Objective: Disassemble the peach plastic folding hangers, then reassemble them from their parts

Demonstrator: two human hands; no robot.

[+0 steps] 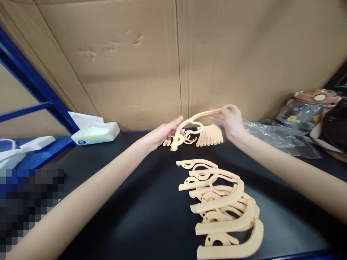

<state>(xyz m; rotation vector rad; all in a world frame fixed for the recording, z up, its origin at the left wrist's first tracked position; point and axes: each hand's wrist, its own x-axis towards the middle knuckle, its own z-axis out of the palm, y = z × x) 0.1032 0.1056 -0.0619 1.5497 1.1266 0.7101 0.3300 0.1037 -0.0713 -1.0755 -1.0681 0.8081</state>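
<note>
Currently | right fingers (227, 109) pinch beige hanger (189, 121) | left fingers (176, 122) loosely curled at its other end, grip unclear

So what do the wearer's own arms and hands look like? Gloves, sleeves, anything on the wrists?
No gloves on the left hand or the right hand. The left forearm and right forearm are bare as far as they show: no sleeves, watch, bracelet or cables. Rings: can't rule out, some fingers are hidden or blurred.
</note>
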